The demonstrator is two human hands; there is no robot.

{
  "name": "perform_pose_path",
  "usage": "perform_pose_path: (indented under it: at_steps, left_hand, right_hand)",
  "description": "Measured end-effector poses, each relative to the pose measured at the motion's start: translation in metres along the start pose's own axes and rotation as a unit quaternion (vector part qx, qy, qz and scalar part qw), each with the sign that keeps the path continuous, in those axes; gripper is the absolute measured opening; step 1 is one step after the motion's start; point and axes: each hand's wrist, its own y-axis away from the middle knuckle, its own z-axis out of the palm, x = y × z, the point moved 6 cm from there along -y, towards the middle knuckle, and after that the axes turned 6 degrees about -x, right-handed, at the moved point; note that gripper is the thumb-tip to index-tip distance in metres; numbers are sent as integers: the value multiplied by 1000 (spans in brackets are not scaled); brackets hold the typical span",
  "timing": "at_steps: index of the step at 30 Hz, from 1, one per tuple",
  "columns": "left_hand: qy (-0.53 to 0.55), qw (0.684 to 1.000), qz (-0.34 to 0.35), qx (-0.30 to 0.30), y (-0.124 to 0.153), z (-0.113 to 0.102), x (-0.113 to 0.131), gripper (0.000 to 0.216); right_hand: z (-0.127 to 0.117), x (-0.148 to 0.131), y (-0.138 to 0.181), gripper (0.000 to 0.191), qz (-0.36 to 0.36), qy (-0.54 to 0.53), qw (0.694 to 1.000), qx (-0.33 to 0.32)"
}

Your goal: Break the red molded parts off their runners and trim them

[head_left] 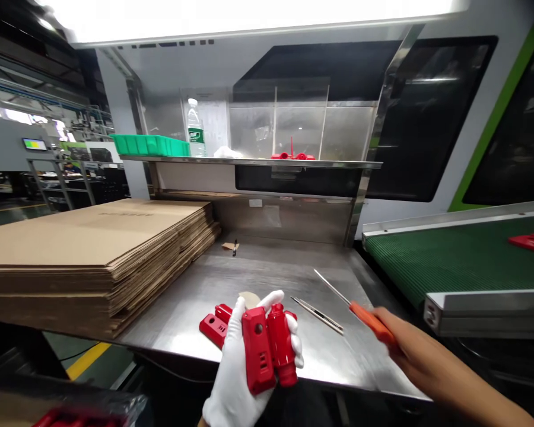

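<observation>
Fingers (279, 296) of the gloved left hand (235, 356) wrap red plastic housings (267, 347); bare right hand (404, 350) grips an orange-handled blade (369, 320).

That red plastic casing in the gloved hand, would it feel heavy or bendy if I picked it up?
Probably light: the white-gloved left hand holds the red moulded plastic casing upright in a loose one-handed grip. It looks stiff, keeping crisp edges and slots without sagging. Its glossy surface may be slightly slippery, and the rounded half could roll on the steel table.
</observation>
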Motion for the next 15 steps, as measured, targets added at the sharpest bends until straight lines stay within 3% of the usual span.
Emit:
perform_pose_path:
  at_steps: [3,8,12,15]
  left_hand:
    - [24,1000,-10,3,-5,0,-13,52]
    - [40,999,-36,7,-13,4,-33,45]
    - [78,994,-62,36,-21,-4,-41,54]
    - [92,994,-29,48,-24,-22,-42,62]
  right_hand:
    - [8,14,-59,20,46,40,998,-18]
    - [35,12,-136,39,83,84,993,-7]
    - [46,-11,-145,50,55,26,998,16]
    - [37,-27,-114,59,44,-52,994,80]
